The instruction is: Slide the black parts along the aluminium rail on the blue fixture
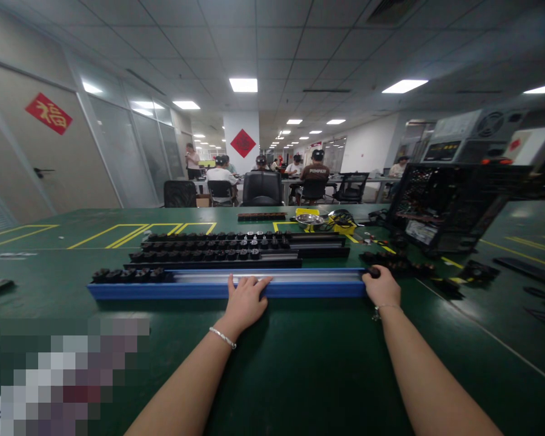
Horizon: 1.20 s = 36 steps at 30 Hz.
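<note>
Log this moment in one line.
left hand: on blue rail | right hand: holding dark piece at rail's right end | black parts: rail's left end

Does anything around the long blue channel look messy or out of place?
Mildly: small black parts lie scattered on the green tabletop beyond the right end of the long blue channel, unlike the neat row of knobby black parts in its left end. No spill shows.
</note>
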### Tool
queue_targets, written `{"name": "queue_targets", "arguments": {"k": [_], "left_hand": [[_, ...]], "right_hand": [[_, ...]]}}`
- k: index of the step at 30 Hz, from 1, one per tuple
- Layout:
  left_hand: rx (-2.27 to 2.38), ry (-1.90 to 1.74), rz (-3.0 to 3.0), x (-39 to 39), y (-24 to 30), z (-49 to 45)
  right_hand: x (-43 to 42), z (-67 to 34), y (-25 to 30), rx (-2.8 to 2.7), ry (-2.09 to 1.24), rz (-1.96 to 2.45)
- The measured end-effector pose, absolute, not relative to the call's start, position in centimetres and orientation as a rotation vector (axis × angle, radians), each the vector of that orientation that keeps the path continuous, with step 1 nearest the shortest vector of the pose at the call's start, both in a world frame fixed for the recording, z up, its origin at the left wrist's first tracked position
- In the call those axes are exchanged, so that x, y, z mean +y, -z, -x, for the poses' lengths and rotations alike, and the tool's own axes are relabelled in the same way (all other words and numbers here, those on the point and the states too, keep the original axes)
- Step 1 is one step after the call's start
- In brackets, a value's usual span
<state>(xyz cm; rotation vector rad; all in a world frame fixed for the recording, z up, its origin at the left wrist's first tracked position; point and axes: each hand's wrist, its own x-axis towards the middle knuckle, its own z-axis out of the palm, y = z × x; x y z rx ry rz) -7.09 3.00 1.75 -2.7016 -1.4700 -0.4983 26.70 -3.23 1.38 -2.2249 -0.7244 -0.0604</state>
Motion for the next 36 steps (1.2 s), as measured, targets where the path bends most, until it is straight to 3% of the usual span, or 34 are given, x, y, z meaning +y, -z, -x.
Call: {"name": "queue_targets", "arguments": {"k": [36], "left_hand": [[-1.491,0.467,2.708,2.8,-2.1,7.1]], "right_hand": [[-3.1,-27.9,-0.7,-0.704,0.120,2.213]]}}
